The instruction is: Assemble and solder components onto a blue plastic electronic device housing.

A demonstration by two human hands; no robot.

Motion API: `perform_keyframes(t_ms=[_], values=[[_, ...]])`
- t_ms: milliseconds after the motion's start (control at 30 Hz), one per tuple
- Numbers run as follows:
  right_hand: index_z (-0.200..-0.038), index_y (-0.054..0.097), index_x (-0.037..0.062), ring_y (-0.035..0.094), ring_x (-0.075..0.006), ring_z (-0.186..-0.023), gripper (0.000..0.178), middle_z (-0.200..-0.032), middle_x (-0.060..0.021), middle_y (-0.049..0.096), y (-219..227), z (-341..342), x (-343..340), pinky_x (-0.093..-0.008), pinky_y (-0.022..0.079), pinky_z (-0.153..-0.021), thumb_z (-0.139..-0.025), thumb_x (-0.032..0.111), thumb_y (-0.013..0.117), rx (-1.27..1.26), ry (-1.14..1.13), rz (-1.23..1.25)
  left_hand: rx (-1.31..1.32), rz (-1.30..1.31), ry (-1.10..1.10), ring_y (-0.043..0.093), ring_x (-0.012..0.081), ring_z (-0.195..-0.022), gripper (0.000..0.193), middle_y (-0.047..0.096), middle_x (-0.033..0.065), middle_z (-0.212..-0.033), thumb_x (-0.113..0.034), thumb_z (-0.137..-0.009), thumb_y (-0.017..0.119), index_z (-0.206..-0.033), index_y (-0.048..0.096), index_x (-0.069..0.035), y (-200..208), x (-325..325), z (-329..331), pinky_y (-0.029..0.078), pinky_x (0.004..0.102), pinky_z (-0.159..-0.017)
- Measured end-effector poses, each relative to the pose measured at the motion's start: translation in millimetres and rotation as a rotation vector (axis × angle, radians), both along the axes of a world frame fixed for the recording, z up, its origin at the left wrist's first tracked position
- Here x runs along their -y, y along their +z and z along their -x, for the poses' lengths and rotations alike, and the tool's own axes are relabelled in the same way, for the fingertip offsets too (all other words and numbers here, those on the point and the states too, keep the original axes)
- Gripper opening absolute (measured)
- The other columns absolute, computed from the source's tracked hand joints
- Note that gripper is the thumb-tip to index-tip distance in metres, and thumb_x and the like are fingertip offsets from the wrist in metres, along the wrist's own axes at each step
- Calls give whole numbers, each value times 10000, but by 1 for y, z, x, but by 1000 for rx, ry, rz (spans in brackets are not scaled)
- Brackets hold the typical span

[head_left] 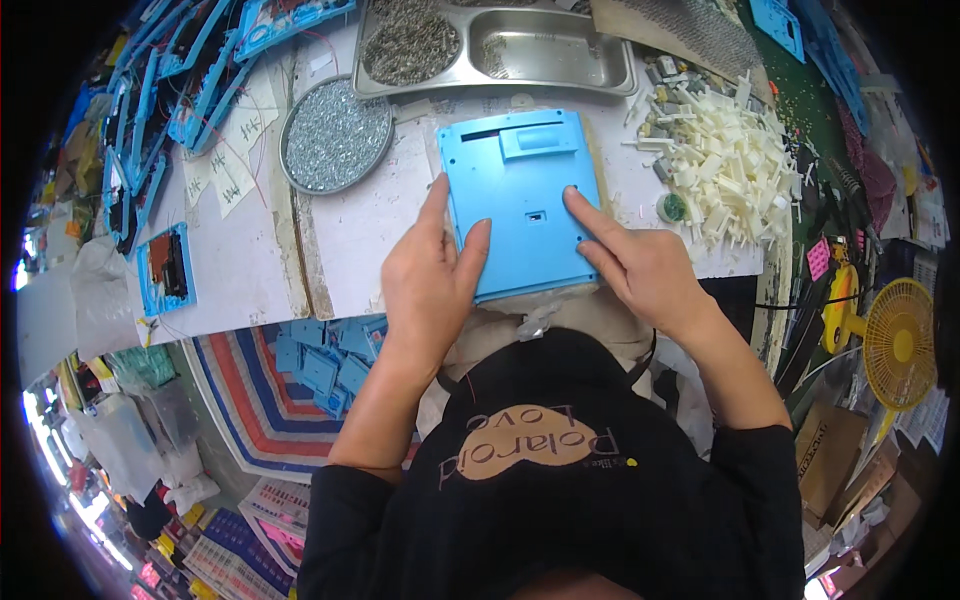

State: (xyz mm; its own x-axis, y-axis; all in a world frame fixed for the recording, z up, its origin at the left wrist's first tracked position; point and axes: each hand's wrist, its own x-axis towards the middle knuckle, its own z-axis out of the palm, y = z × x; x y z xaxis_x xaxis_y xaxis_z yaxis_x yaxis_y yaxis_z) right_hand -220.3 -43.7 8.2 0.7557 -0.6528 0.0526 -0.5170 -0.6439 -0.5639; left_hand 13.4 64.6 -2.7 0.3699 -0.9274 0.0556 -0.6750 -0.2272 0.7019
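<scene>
A flat blue plastic housing (510, 215) lies face up at the table's front edge, with small holes along its sides, a raised rectangular part at the far end and a small opening in the middle. Along its left edge my left hand (425, 270) is closed on it, fingers down the side and thumb near the close left corner. On the right edge rests my right hand (645, 265), also gripping the housing. Its index fingertip and thumb tip touch the face beside two edge holes, while its other fingers are hidden.
A round tray (337, 178) of small metal pieces sits to the left, under a steel compartment tray (440, 82) of screws. White plastic parts (735, 165) are heaped at right. Blue housings (150, 110) stack far left; more lie in a striped bag (240, 400). A yellow fan (900, 345) stands right.
</scene>
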Motion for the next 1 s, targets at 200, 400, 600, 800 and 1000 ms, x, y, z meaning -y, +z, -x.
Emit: perform_keyframes(t_ms=[200, 400, 600, 800, 1000], values=[[-1469, 577, 193, 624, -332, -508, 503, -560, -125, 596, 32, -14, 10, -428, 488, -507, -984, 297, 658, -323, 146, 283, -97, 8, -25, 616, 263, -607, 563, 591, 119, -656, -221, -937, 727, -1403, 533, 26, 1, 5, -7, 500, 375, -599], [-1226, 690, 112, 665, -338, -581, 358, -603, -130, 637, 68, -49, 33, -455, 523, -570, -893, 242, 681, -602, 443, 374, 9, 98, -48, 688, 297, -800, 267, 703, 109, -831, -245, -868, 785, -1052, 766, -53, 14, 38, -117, 526, 401, -743], [-795, 726, 59, 697, -351, -709, 146, -707, -170, 678, 110, -136, 85, -482, 563, -671, -846, 181, 665, -491, 687, 306, 532, -93, 85, 676, 324, -942, 159, 716, 93, -962, -218, -862, 739, -900, 768, -66, 1, 53, -165, 482, 466, -873], [-888, 765, 96, 572, -253, -1120, 101, -1000, -42, 668, -2, -269, 95, -415, 476, -994, -820, 166, 737, -83, 580, 709, 405, 95, 150, 660, 288, -952, 115, 700, 79, -920, -209, -851, 757, -861, 768, -95, -22, 55, -167, 442, 479, -820], [-858, 757, 71, 591, -248, -1098, 107, -987, -39, 714, -6, -287, 104, -408, 499, -955, -837, 164, 708, 56, 573, 628, 261, 296, 200, 653, 305, -835, 158, 687, 110, -886, -212, -849, 785, -867, 751, -59, -15, 42, -162, 477, 430, -752]])
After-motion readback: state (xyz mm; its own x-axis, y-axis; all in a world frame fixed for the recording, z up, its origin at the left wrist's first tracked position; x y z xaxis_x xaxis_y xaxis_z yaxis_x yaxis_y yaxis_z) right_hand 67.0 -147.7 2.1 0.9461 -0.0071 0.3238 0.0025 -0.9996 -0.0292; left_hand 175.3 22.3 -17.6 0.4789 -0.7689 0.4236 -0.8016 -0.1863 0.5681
